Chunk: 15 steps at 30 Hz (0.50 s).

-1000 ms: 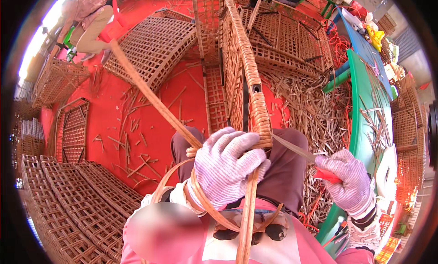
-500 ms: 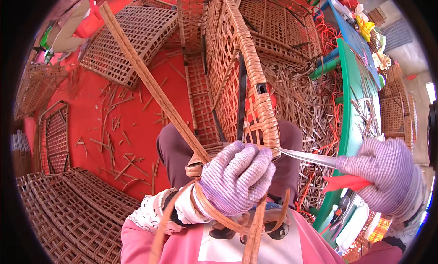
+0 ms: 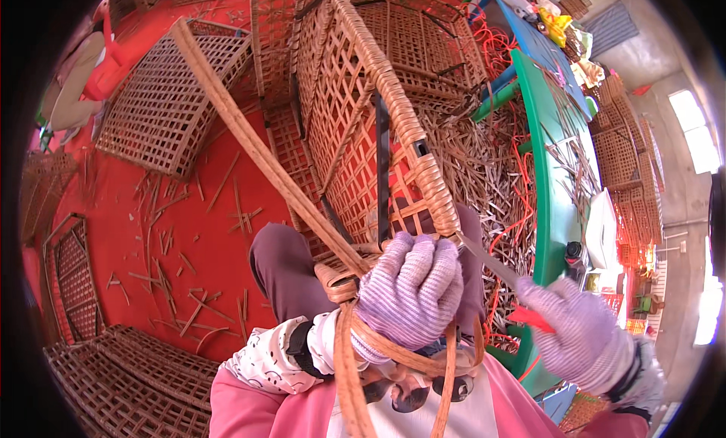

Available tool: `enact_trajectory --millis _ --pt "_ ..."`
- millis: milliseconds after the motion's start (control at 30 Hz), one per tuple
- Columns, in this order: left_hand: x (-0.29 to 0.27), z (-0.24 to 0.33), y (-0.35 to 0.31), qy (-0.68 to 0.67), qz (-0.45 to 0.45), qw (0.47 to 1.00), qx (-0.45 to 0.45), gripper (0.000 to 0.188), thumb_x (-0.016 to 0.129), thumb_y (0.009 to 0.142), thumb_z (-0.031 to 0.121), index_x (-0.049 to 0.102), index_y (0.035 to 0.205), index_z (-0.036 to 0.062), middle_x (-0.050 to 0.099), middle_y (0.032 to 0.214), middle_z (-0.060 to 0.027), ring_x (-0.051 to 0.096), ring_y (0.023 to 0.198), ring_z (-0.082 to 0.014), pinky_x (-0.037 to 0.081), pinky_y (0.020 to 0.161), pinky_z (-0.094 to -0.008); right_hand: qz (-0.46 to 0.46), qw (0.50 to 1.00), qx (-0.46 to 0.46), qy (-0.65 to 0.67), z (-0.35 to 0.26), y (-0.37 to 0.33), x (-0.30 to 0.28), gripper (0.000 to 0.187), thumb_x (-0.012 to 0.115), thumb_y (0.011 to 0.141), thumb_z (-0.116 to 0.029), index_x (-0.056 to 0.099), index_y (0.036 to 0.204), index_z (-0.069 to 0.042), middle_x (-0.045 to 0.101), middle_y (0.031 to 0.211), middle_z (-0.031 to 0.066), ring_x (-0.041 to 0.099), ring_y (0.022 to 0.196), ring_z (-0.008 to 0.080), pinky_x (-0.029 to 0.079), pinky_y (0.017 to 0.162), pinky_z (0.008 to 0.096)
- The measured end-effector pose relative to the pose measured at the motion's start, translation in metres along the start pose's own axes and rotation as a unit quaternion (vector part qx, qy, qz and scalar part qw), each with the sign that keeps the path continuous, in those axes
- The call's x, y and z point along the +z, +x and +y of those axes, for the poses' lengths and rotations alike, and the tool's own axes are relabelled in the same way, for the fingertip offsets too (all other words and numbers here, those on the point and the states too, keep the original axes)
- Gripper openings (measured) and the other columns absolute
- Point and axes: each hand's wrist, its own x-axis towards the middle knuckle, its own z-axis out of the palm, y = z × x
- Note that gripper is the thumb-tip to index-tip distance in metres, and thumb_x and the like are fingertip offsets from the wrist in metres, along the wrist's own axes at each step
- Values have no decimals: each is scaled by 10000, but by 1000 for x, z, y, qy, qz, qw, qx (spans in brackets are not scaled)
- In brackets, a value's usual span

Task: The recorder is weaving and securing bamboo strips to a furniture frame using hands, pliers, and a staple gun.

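Observation:
A woven rattan-like panel with a wrapped rim stands between my knees, its near corner under my left hand. My left hand, in a lilac striped knit glove, is closed over that corner and flat brown strips. One long strip slants up and left from it; a looped strip hangs below over my pink top. My right hand, gloved alike, grips a knife with red material at its handle. The blade's tip meets the panel's corner just right of my left fingers.
Cut strips litter the red floor, with a heap of scraps beyond my right knee. A green bench stands at the right. Woven panels lie at the far left and near left.
My right hand has come left and lower, and the knife now slants more steeply at the corner. My left hand keeps its grip. The whole view has shifted a little.

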Motion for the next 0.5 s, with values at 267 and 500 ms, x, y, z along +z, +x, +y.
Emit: enact_trajectory --millis 267,500 --pt "-4 -6 -3 -17 37 999 23 242 686 636 107 645 873 85 599 975 -61 592 854 -240 507 747 -391 117 979 33 162 -20 -3 77 606 560 733 -112 395 1316 -83 538 815 162 565 570 331 465 498 419" --pt "-6 -8 -6 0 41 999 29 244 690 637 109 640 875 87 595 983 -63 589 855 -238 505 747 -393 56 992 -19 113 2 -1 9 454 549 767 -144 519 1217 -93 531 677 130 566 564 303 453 481 396"
